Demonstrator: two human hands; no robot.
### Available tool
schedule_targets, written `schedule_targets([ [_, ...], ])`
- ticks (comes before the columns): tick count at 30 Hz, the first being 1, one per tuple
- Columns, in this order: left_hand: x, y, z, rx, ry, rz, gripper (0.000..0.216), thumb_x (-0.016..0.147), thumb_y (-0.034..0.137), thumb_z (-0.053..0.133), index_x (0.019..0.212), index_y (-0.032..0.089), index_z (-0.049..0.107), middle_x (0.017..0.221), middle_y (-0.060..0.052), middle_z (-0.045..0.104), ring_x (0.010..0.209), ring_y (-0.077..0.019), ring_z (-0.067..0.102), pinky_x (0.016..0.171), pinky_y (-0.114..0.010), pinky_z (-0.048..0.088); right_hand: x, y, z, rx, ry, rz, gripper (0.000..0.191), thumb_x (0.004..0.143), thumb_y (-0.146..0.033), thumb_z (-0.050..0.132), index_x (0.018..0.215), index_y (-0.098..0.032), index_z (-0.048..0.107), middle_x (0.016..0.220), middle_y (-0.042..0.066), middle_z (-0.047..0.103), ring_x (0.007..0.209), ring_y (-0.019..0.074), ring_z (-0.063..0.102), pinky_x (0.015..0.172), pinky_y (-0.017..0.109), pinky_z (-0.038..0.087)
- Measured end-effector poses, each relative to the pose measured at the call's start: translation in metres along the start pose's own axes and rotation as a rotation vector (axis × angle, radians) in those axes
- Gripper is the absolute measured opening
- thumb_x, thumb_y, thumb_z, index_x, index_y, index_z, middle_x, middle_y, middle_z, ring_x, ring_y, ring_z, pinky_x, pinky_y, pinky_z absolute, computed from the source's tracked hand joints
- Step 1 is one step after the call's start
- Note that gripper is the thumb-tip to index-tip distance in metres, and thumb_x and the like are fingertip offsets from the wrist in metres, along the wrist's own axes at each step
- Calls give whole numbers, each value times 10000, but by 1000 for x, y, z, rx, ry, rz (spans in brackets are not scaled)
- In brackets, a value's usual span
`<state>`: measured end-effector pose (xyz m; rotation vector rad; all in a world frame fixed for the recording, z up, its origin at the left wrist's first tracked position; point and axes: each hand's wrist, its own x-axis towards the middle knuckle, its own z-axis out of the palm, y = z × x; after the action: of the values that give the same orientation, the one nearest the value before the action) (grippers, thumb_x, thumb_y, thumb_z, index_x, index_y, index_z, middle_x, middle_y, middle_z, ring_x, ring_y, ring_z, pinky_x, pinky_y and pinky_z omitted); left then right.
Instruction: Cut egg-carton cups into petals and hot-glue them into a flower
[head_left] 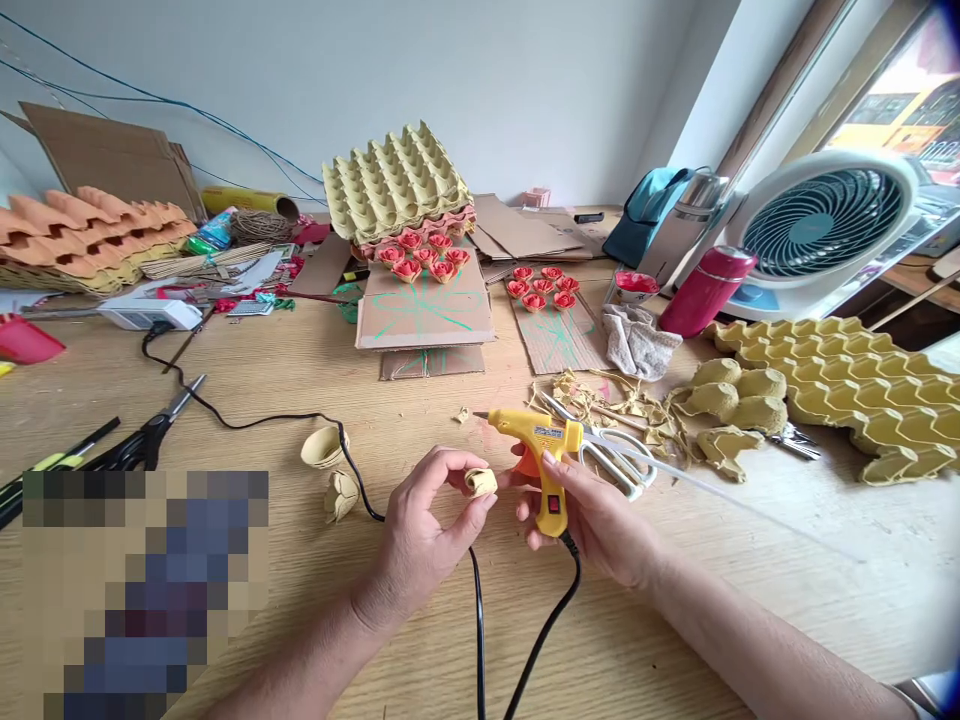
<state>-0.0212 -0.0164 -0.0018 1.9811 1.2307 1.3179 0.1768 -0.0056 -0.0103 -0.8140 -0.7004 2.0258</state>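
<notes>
Between the thumb and fingers of my left hand [427, 520] is a small rolled piece of yellow egg carton [481, 483], shaped like a flower bud. My right hand [600, 520] grips a yellow hot glue gun [551, 475] by its handle, nozzle pointing left above the bud. A long clear glue stick [720, 495] sticks out of its back, and a black cord [574, 590] hangs from the handle. Left of my left hand, a yellow carton cup [322, 447] and a petalled carton piece [340, 497] lie on the wooden table [300, 620].
White-handled scissors [619, 460] lie beside carton scraps [615, 405] behind my right hand. Yellow egg trays [847, 385] and a fan [825, 230] stand at right. Red carton flowers rest on cardboard [427, 300] at the back. Black scissors [161, 425] lie left, near the cord.
</notes>
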Motion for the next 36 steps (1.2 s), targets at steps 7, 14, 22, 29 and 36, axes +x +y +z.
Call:
schedule_targets([
  [7,-4,10,-2,-51,-48,171,206,876,80,618,1025,220,590,921,-26,651,829,-159,629,749,-267,533,2,-15,5,16,-21,25,332,839,-364,788,1099,-192,675,1012,67,729,689,111,653,556,191,557],
  [14,-6,14,-3,-74,-49,275,217,873,102,626,1044,228,587,893,-33,661,823,-184,646,788,-317,550,47,-32,18,2,-13,-7,247,911,-338,709,1037,-127,694,978,90,749,836,149,747,825,248,627],
  [22,-9,14,-1,-169,11,249,255,844,64,629,1037,225,590,910,-39,659,847,-188,639,844,-349,561,62,-31,25,-55,-56,32,228,939,-358,633,996,-148,703,865,45,737,718,140,710,677,247,613],
  [29,4,3,-4,-411,41,-119,109,886,179,650,987,218,649,1227,-116,583,1141,-242,636,909,-372,606,57,-27,32,-256,-25,-181,384,825,-514,752,1078,-225,752,1093,50,759,1102,229,657,1051,374,459],
  [36,12,1,-15,-651,-44,-163,109,841,200,725,943,209,689,1105,-62,624,927,-150,682,816,-244,605,70,-27,58,-626,-219,-290,415,947,-542,610,1222,-249,710,1188,50,718,1214,249,594,1078,404,426],
])
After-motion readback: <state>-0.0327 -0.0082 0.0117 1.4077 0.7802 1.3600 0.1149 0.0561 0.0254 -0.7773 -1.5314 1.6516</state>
